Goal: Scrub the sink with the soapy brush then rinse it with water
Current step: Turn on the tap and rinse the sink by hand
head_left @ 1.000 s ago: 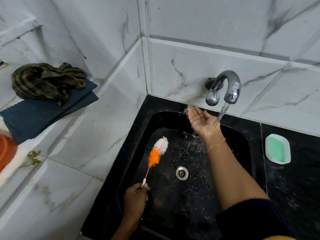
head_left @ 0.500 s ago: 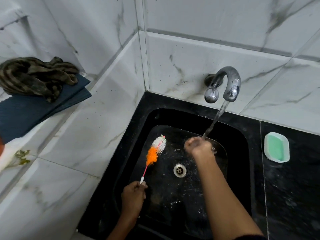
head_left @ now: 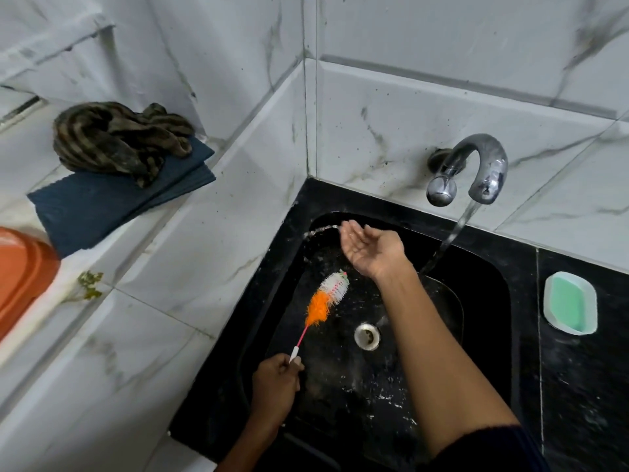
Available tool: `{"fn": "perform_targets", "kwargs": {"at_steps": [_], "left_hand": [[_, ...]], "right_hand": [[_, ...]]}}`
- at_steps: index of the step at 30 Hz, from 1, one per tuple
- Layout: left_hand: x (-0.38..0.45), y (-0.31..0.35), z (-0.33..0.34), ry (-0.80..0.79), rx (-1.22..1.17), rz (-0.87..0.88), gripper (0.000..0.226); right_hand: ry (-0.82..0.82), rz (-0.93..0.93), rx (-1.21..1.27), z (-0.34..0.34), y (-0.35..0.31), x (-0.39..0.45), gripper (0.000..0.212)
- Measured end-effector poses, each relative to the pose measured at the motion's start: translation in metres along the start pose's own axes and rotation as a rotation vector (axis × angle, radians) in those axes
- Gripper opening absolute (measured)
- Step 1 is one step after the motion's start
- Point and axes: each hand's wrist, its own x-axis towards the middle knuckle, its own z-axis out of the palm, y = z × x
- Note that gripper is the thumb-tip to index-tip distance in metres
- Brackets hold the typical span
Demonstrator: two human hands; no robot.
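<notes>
Rinsing looks under way: the tap (head_left: 476,172) runs, the cupped, empty right hand (head_left: 371,248) flings water at the sink (head_left: 483,335) back-left corner; left hand (head_left: 275,383) grips the brush (head_left: 326,298) over the basin

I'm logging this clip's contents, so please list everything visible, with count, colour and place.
sink: one, black, set in the corner of the black counter
drain: one, metal, in the sink floor
tap: one, chrome, on the back wall, water running
brush: one, orange and white bristles on a pink stem, over the sink's left part
soap dish: one, pale with green soap, on the counter right of the sink
folded cloth: one, dark blue, on the left ledge
crumpled cloth: one, striped brown, on top of the folded cloth
tub: one, orange, at the left edge, partly out of frame
left hand: grips the brush handle
right hand: open, palm up, flinging water at the sink's back left
</notes>
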Motion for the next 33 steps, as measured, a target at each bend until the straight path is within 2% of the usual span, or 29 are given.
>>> {"fn": "perform_targets", "kwargs": {"at_steps": [2, 4, 8, 12, 18, 22, 25, 28, 31, 33], "left_hand": [[0.0, -0.001, 0.0, -0.001, 0.0, 0.002, 0.028], [0.001, -0.002, -0.001, 0.002, 0.0, 0.003, 0.029], [-0.002, -0.003, -0.003, -0.003, 0.008, 0.02, 0.03], [-0.007, -0.004, -0.007, -0.007, 0.039, 0.043, 0.03], [-0.015, -0.007, -0.001, -0.031, 0.088, 0.037, 0.035], [-0.019, -0.004, -0.002, -0.034, 0.081, 0.067, 0.035], [-0.02, -0.003, -0.005, -0.029, 0.053, 0.055, 0.032], [-0.019, -0.005, -0.011, -0.008, 0.043, 0.054, 0.029], [-0.016, -0.005, -0.019, 0.006, 0.077, 0.081, 0.032], [-0.013, 0.0, -0.024, 0.009, 0.139, 0.118, 0.032]], "right_hand": [[0.103, -0.034, 0.177, -0.027, -0.007, 0.009, 0.039], [0.123, -0.081, 0.332, -0.054, -0.014, 0.014, 0.044], [0.15, -0.131, 0.431, -0.084, -0.029, 0.012, 0.036], [0.232, -0.151, 0.181, -0.072, -0.021, 0.011, 0.041], [-0.158, 0.092, -0.387, 0.006, 0.034, -0.007, 0.037], [-0.243, 0.187, -0.459, 0.018, 0.053, -0.013, 0.038], [-0.091, 0.133, -0.301, -0.003, 0.043, -0.013, 0.036], [0.103, 0.033, 0.067, -0.041, 0.019, -0.001, 0.033], [0.108, -0.042, 0.194, -0.075, -0.004, 0.002, 0.027], [0.103, -0.05, 0.231, -0.09, -0.014, 0.003, 0.033]]}}
